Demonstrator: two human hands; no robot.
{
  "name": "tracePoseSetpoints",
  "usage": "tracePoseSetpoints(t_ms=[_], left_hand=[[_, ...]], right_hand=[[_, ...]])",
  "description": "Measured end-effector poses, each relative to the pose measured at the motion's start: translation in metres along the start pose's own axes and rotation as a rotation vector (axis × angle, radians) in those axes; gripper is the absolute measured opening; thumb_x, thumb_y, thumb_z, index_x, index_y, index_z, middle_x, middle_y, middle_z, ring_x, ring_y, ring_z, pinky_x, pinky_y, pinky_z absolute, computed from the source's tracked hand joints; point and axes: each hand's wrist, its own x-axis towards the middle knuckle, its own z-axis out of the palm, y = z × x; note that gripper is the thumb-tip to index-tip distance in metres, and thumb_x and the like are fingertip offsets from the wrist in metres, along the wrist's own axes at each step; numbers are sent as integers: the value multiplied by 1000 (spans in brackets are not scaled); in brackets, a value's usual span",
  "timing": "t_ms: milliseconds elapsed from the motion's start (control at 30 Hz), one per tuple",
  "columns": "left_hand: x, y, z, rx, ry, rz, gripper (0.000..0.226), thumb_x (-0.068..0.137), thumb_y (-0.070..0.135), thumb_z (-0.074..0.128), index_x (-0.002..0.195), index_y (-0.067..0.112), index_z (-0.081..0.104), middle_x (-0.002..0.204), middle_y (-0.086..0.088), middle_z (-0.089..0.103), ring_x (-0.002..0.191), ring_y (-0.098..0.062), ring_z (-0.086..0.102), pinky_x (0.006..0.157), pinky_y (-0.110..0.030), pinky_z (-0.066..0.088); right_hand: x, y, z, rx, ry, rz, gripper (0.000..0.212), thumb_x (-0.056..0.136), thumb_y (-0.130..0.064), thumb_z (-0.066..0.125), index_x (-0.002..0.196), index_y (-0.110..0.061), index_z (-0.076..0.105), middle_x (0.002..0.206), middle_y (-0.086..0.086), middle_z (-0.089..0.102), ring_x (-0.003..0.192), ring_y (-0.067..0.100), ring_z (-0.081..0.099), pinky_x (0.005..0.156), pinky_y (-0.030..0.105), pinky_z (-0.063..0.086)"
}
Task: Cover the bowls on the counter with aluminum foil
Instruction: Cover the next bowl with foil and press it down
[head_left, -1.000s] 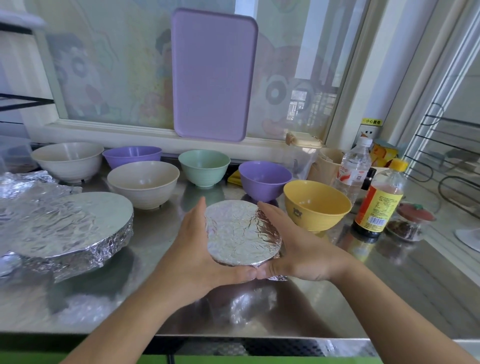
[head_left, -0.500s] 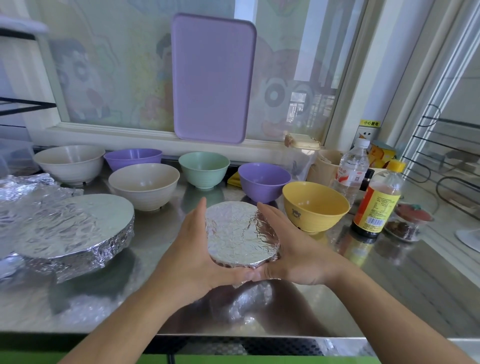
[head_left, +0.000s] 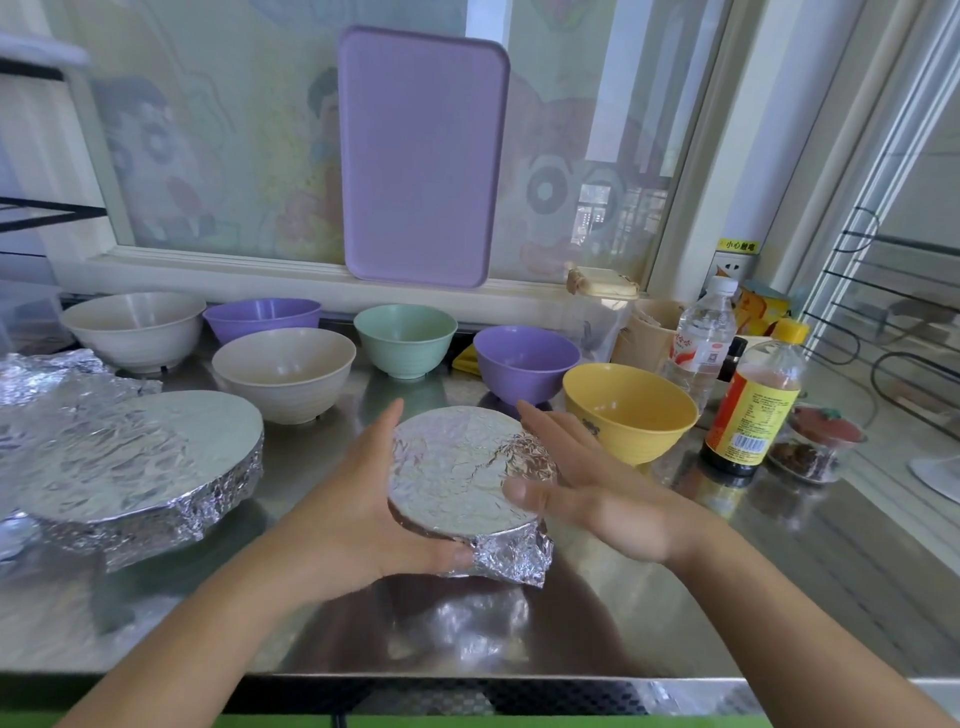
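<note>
Our right hand (head_left: 587, 493) has let go, now flat and open; left hand (head_left: 358, 499) cups the foiled bowl (head_left: 457, 478). Two covered; six bowls, including yellow bowl (head_left: 628, 410), remain.

Daylit kitchen scene, wide-angle head view, evenly bright with soft shadows.

Light enters through the window (head_left: 234, 156) behind the counter (head_left: 779, 597), so the purple tray (head_left: 423, 156) leaning on the glass reads flat and slightly hazy. The steel surface mirrors the bowls and shows a broad dark reflection beneath the foil-covered bowl (head_left: 462, 483). Crinkled foil throws small specular glints. The right hand (head_left: 587, 499) is softly motion-blurred at the thumb. Straight frame lines bow outward toward the right edge; far corners are soft.
</note>
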Motion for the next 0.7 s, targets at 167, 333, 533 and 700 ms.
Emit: tracePoseSetpoints(t_ms=[167,333,533,700], left_hand=[[-7,17,11,56,58,12,167,37,87,84,161,43,-19,163,32,-8,154,1,7,124,-28,19],[-5,19,22,116,137,55,161,44,89,79,163,35,-14,163,30,-5,154,0,4,125,-31,18],[-7,-1,12,-27,112,8,169,34,89,85,163,41,-13,167,26,2,152,5,14,126,-32,22],[-11,-9,23,-157,135,27,164,43,66,98,162,45,-12,157,37,21,144,14,24,113,-16,24]], right_hand=[[20,-16,6,-12,70,-3,82,101,-67,47,169,-33,16,171,-25,11,151,-9,11,119,21,13],[31,-18,11,-60,77,9,78,102,-66,48,168,-32,23,173,-19,17,153,-6,14,118,22,14],[5,-8,3,-19,3,17,93,93,-65,63,168,-33,17,162,-37,19,135,-29,18,107,4,17],[-6,-2,12,-103,-33,10,131,76,-65,84,167,-36,-5,162,-40,-3,138,-33,1,112,6,13]])
